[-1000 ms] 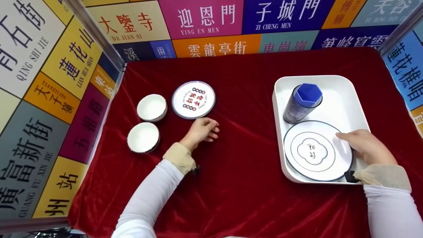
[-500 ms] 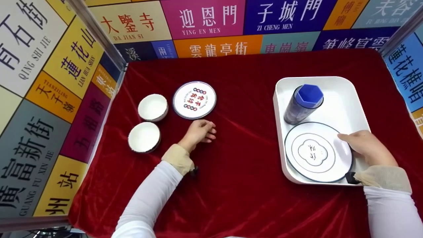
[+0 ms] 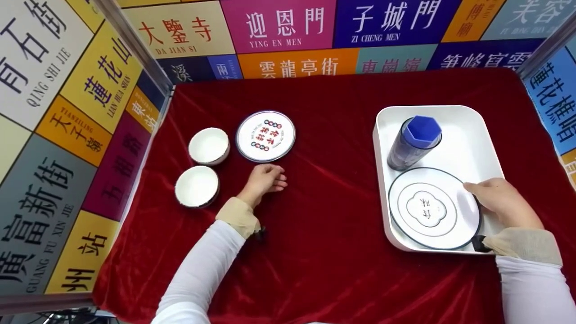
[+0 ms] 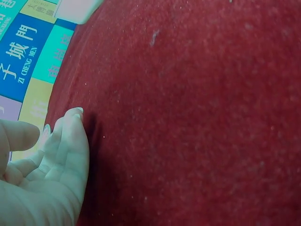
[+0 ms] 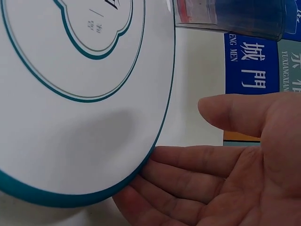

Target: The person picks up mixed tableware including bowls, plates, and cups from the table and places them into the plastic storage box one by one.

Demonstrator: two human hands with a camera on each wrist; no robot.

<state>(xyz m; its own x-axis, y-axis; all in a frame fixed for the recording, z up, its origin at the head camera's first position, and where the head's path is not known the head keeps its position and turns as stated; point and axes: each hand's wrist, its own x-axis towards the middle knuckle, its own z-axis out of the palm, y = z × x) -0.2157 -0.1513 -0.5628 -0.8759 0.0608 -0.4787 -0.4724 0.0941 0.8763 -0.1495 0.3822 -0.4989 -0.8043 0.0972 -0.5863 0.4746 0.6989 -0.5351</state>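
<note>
In the head view, a large white plate (image 3: 435,208) with a dark rim lies in the near part of a white tray (image 3: 382,225). My right hand (image 3: 506,200) is at its right edge. The right wrist view shows the straight fingers (image 5: 188,172) reaching under the rim, while the thumb stands apart from the plate. My left hand (image 3: 263,182) hovers over the red cloth with loosely bent fingers and holds nothing. Just beyond it lies a smaller white plate (image 3: 265,136) with red lettering. Two white bowls, a far bowl (image 3: 209,146) and a near bowl (image 3: 197,186), stand to its left.
A dark see-through cylinder (image 3: 407,148) with a blue hexagonal top (image 3: 423,130) stands in the tray behind the large plate. Red cloth (image 3: 324,252) covers the table. Printed panels (image 3: 283,27) wall in the back and sides.
My left hand has drifted a little to the left, away from the tray. My right hand stays at the large plate's edge, and the dishes keep their places.
</note>
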